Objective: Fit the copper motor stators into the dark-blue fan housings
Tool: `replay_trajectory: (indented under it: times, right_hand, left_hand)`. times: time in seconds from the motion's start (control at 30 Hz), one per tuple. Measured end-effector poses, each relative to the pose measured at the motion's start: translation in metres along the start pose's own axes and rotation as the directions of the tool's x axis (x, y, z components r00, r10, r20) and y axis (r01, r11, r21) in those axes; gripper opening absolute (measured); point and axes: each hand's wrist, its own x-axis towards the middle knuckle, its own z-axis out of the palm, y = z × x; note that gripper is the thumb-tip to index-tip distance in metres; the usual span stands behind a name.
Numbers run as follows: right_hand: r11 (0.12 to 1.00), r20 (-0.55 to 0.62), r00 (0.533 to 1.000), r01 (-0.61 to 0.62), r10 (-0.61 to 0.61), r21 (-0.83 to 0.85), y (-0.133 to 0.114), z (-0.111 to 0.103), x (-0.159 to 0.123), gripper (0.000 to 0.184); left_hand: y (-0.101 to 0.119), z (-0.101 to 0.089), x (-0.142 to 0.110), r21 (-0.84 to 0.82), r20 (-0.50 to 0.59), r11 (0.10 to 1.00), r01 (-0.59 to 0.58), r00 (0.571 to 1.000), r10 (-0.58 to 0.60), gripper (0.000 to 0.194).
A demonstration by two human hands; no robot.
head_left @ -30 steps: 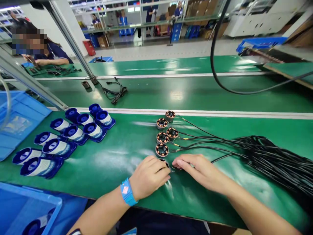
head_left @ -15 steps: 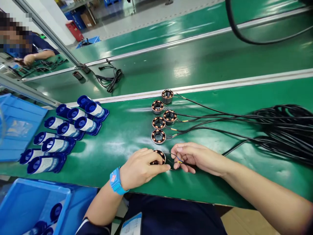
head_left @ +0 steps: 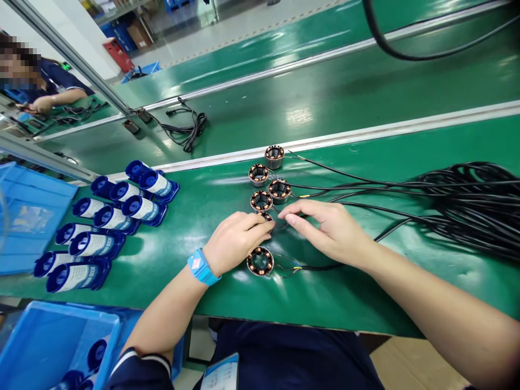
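Several ring-shaped motor stators with copper windings stand in a rough column on the green bench (head_left: pixel 203 216). My left hand (head_left: pixel 238 238) reaches over one stator (head_left: pixel 267 216), fingers closed on its rim and covering most of it. Beside that stator, my right hand (head_left: pixel 320 225) has thumb and forefinger drawn together at its thin wires (head_left: pixel 279 224); the exact contact is partly hidden. Nearest the front edge lies another stator (head_left: pixel 260 261), untouched, its thin wires running to a black cable (head_left: pixel 320 267). Farther back are the other stators (head_left: pixel 261 201), also wired to black cables.
A thick heap of black cable (head_left: pixel 471 206) lies at the right. Blue labelled housings (head_left: pixel 97 244) stand in rows at the left, above a blue bin (head_left: pixel 69 309). A coiled cable (head_left: pixel 195 130) sits behind the rail. Across the bench a person (head_left: pixel 52 81) handles cables.
Both hands have moved away from the front stator to the one behind it. The front stator now lies free with its wires spread to the right.
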Motion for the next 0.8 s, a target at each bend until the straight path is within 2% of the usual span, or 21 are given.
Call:
replay_trajectory:
  times: [0.1, 0.2, 0.27, 0.37, 0.43, 0.5, 0.63, 0.7, 0.8]
  right_hand:
    - [1.0, 0.088, 0.996, -0.005, 0.005, -0.002, 0.004, 0.004, 0.001, 0.024]
    - [0.993, 0.193, 0.976, -0.111, 0.1, 0.048, 0.006, 0.003, 0.0, 0.03]
    - [0.959, 0.304, 0.93, -0.256, 0.208, 0.125, 0.007, 0.003, 0.0, 0.035]
    - [0.849, 0.423, 0.852, -0.447, 0.308, 0.282, 0.009, 0.005, -0.001, 0.041]
    - [0.774, 0.445, 0.835, -0.505, 0.324, 0.382, 0.009, 0.008, -0.002, 0.043]
    - [0.719, 0.415, 0.842, -0.521, 0.345, 0.459, 0.008, 0.011, -0.002, 0.043]
    - [0.692, 0.326, 0.855, -0.518, 0.403, 0.503, 0.008, 0.016, -0.004, 0.042]
    - [0.694, 0.343, 0.849, -0.527, 0.402, 0.491, 0.01, 0.015, -0.006, 0.041]
    - [0.674, 0.442, 0.826, -0.549, 0.349, 0.495, 0.013, 0.007, -0.011, 0.044]
  left_hand:
    - [-0.003, 0.001, -0.006, -0.056, 0.008, 0.998, -0.002, 1.0, 0.003, 0.022]
    - [-0.006, -0.004, -0.011, -0.166, 0.043, 0.986, -0.011, 0.999, 0.018, 0.022]
    - [-0.008, -0.007, -0.011, -0.228, 0.064, 0.974, -0.006, 0.998, 0.021, 0.023]
    - [-0.01, -0.009, -0.012, -0.262, 0.104, 0.965, 0.002, 0.994, 0.026, 0.026]
    - [-0.011, -0.01, -0.012, -0.281, 0.136, 0.96, 0.015, 0.99, 0.025, 0.027]
    - [-0.011, -0.012, -0.012, -0.305, 0.172, 0.952, 0.036, 0.985, 0.017, 0.029]
    - [-0.009, -0.017, -0.012, -0.322, 0.23, 0.943, 0.084, 0.973, -0.008, 0.03]
    - [-0.008, -0.02, -0.014, -0.334, 0.243, 0.937, 0.106, 0.97, -0.024, 0.03]
    - [-0.008, -0.024, -0.016, -0.412, 0.254, 0.898, 0.153, 0.966, -0.047, 0.03]
